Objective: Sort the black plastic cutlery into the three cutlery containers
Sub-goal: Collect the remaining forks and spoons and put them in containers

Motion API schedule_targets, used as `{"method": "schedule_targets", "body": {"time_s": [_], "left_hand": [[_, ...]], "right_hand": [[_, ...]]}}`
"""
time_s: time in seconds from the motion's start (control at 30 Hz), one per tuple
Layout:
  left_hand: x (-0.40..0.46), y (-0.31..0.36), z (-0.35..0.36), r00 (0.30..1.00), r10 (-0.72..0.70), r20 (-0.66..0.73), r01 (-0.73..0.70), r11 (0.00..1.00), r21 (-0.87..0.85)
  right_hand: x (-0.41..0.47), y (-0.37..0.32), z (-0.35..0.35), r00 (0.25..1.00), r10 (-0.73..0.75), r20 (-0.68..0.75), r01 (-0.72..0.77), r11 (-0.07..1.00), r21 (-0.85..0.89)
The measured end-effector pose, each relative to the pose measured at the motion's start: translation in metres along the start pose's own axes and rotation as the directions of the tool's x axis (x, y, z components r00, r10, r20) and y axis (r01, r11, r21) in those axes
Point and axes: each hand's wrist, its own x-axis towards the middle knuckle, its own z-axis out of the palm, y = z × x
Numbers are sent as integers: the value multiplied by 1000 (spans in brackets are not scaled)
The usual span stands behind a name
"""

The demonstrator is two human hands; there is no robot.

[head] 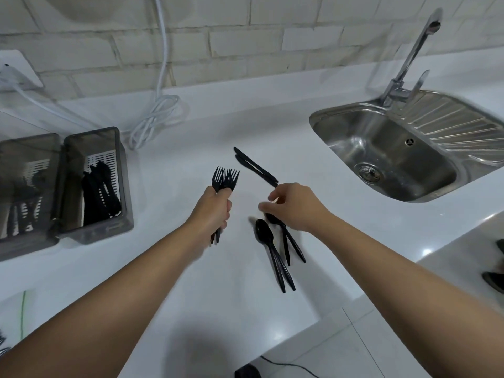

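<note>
Black plastic forks [225,178] stand bunched in the left hand [215,208] at the centre of the frame, tines up, the fingers curled tightly round their handles, whose ends poke out below the fist. Just right of it, the right hand [293,207] hangs over the white countertop [191,296] with its fingers loosely bent and blurred; I cannot tell whether they pinch anything. Two black knives [255,167] lie on the counter above that hand, their handle ends at its fingertips. Black spoons [272,246] lie below it, bowls near the wrist, handles fanning toward the lower right. At the left edge sit grey cutlery containers [124,186] side by side, dark cutlery lying inside them. A stainless steel sink [341,148] with its tap [414,53] fills the upper right, and a coiled white cable [158,115] rests against the brick wall.
</note>
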Motion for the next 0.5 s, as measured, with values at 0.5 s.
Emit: {"method": "schedule_targets", "body": {"time_s": [0.5], "left_hand": [[-15, -17, -9, 990, 101, 95, -115, 982, 152]], "right_hand": [[-42, 30, 33, 993, 120, 0, -119, 990, -69]]}}
